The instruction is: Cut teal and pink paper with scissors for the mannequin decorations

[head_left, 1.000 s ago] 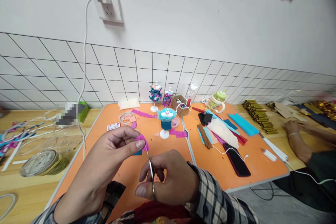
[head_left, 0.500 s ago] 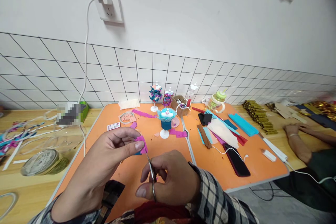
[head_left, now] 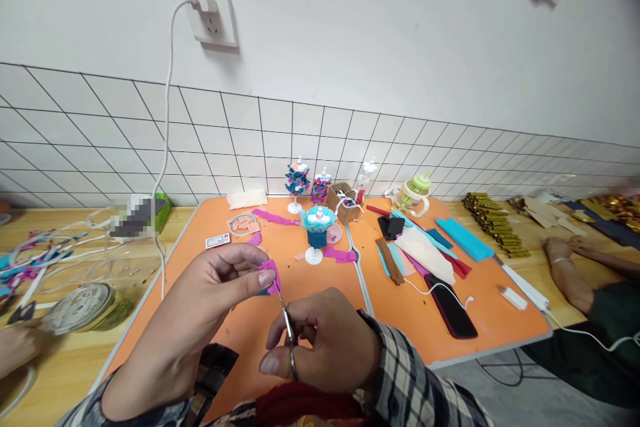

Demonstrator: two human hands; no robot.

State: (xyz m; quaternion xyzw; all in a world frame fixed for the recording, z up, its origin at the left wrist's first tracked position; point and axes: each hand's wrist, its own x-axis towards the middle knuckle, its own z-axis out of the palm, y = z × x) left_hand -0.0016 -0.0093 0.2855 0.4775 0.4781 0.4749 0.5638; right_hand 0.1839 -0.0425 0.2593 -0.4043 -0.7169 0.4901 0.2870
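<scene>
Between thumb and fingers my left hand [head_left: 225,283] pinches a small magenta paper piece [head_left: 271,273]. My right hand [head_left: 320,333] is closed round the handles of small metal scissors [head_left: 287,323], whose tips touch the magenta paper. Beyond both hands, a small dress form with a light blue ruffle and dark teal skirt [head_left: 317,238] stands upright on a white base. Magenta strips [head_left: 341,254] lie beside it. Part of a dark blue piece shows below the magenta paper, mostly behind my left hand.
Behind stand decorated dress forms [head_left: 297,180] and a cardboard box [head_left: 345,203]. To the right are a bottle [head_left: 414,195], coloured paper, a phone [head_left: 451,307] and another person's arms [head_left: 570,280]. A lidded jar [head_left: 87,307] and another hand [head_left: 20,347] are at left.
Another person's hand has come into view at the left edge beside the jar, with a dark item near it. The scissor tips sit slightly higher against the magenta paper.
</scene>
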